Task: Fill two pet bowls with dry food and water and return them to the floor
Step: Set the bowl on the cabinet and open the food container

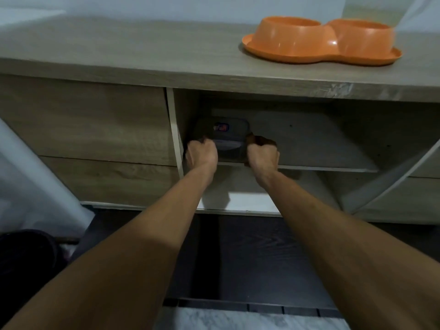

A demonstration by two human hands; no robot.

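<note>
Now left hand (202,154) and right hand (263,156) grip the box (228,139), fingers curled round its sides. Shelf (309,148) stretches right of it; box label blurred.

bare left hand (202,154) and bare right hand (263,156) on long bare forearms, entering from 7 and 5 o'clock; skin uncovered right to the frame's edge.

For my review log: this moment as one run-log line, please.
left grip: holds container | right grip: holds container | container: on cabinet shelf | double bowl: on countertop
</note>
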